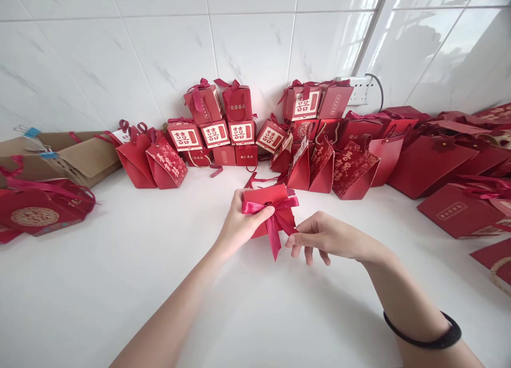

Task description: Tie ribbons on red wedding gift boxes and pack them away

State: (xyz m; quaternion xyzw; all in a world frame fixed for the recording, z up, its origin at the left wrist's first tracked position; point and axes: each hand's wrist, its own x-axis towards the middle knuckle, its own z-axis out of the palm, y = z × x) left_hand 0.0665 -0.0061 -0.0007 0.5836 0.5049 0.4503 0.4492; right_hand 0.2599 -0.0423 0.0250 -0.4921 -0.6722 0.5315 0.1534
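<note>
In the middle of the white table stands a small red gift box (258,230) with a crimson ribbon bow (274,245) across its front. My left hand (243,221) grips the box from its left side, the thumb pressing on the knot of the bow. Just to the right, my right hand (319,236) pinches one tail of the ribbon between thumb and forefinger, its other fingers hanging loosely curled. The left hand's fingers behind the box are hidden. Directly behind the box, more red ribbon and a red piece lie on the table.
Stacked red gift boxes (241,133) line the tiled wall. Folded red bags (355,171) stand right of them, with larger red boxes (459,211) farther right. At left are brown paper bags (88,157) with clips and a red box (43,208). A power socket (359,93) is on the wall.
</note>
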